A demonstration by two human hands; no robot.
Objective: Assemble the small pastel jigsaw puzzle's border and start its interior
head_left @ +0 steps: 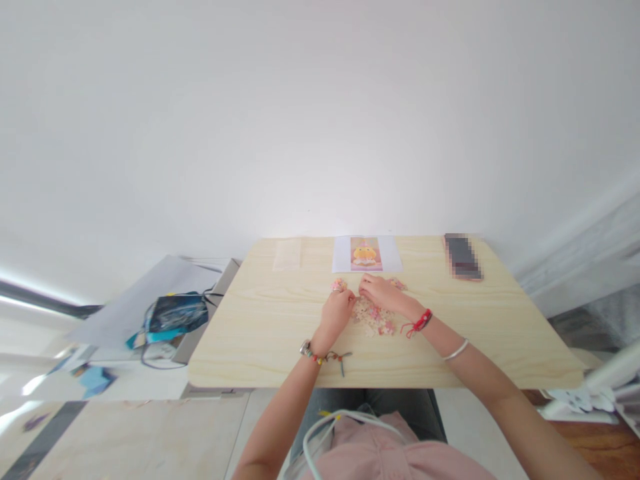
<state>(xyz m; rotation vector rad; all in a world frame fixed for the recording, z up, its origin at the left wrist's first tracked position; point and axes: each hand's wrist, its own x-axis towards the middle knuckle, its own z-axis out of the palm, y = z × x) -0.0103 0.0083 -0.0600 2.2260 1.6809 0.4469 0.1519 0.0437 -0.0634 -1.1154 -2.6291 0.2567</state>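
Observation:
A loose heap of small jigsaw puzzle pieces, pale and pink, lies on the wooden table in front of me. At the heap's left edge is my left hand, its fingers closed in a pinch; anything between them is too small to make out. My right hand arches over the far side of the heap with fingers curled together, their tips partly hidden. Just beyond my left hand sits a small cluster of colourful pieces. More pieces lie beyond my right hand.
Against the wall, a white sheet bears a printed picture of a yellow figure. A clear plastic bag lies to its left, a phone at the far right. Left of the table stands a box with a dark bag.

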